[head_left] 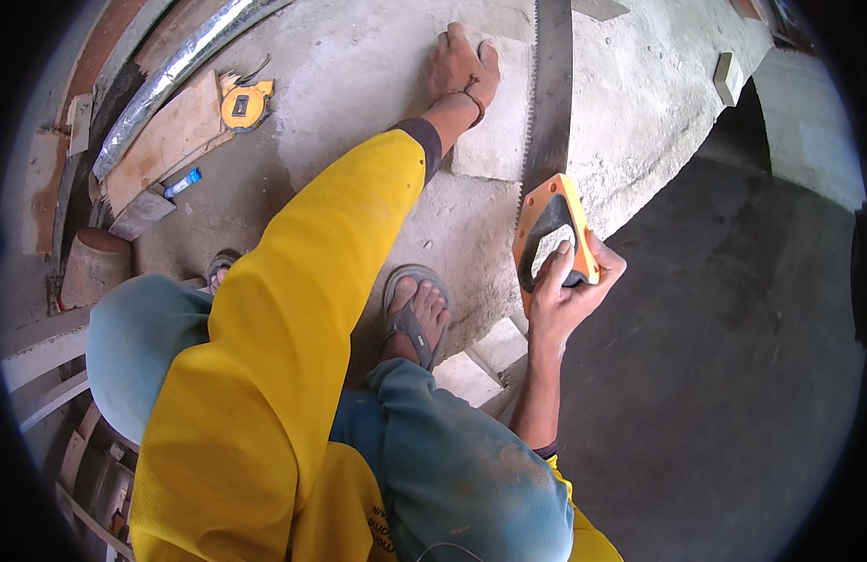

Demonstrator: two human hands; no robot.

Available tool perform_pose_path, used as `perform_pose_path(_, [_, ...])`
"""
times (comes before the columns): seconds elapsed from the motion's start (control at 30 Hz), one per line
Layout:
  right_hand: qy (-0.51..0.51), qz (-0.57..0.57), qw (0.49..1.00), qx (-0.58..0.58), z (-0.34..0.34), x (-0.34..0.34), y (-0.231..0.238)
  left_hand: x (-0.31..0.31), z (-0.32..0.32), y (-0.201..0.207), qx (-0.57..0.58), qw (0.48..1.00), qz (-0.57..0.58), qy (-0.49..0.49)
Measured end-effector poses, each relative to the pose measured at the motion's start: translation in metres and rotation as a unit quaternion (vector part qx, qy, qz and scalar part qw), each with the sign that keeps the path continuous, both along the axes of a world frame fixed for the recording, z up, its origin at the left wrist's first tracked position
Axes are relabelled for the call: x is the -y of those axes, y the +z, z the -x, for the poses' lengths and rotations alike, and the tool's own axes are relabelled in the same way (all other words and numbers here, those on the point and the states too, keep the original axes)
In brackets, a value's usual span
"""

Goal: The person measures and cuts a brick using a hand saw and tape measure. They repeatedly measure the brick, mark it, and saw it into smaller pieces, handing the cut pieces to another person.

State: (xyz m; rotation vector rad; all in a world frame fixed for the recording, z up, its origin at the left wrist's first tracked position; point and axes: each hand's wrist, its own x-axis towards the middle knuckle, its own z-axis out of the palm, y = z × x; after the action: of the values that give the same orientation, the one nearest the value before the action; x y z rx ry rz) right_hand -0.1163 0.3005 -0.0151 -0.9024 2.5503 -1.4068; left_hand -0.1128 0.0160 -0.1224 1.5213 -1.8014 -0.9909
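Observation:
My right hand [572, 298] is wrapped round the orange and black handle of a handsaw [548, 122]. The saw's long grey blade points away from me, its toothed edge on the left. A pale, flat rectangular block [494, 140] lies along that toothed edge; I cannot tell whether the blade has cut into it. On the block's left side rests my left hand [463, 70], its fingers curled against it and a thin bracelet at the wrist. The far end of the blade runs out of the picture.
A yellow tape measure [246, 106] sits on a wooden board [162, 150] at the left, near a small blue tube [182, 183]. The rough concrete ledge [630, 122] drops to a dark lower floor [705, 356] at the right. A small offcut [729, 79] lies by its edge.

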Motion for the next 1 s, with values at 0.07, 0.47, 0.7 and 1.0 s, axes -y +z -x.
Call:
perform_pose_path(0.07, [-0.003, 0.000, 1.000, -0.004, -0.005, -0.006, 0.003, 0.000, 0.001, -0.002, -0.005, 1.000, 0.007, -0.002])
perform_pose_path(0.47, [0.064, -0.057, 0.986, -0.140, -0.041, -0.048, 0.016, -0.003, -0.005, 0.005, 0.000, 1.000, 0.016, -0.015])
perform_pose_path(0.7, [0.077, -0.023, 0.990, -0.114, 0.049, 0.153, 0.035, -0.006, -0.002, 0.014, -0.018, 0.999, 0.027, -0.030])
perform_pose_path(1.0, [0.081, -0.015, 0.993, -0.083, 0.018, 0.072, 0.025, -0.003, -0.004, 0.005, 0.005, 1.000, -0.002, -0.008])
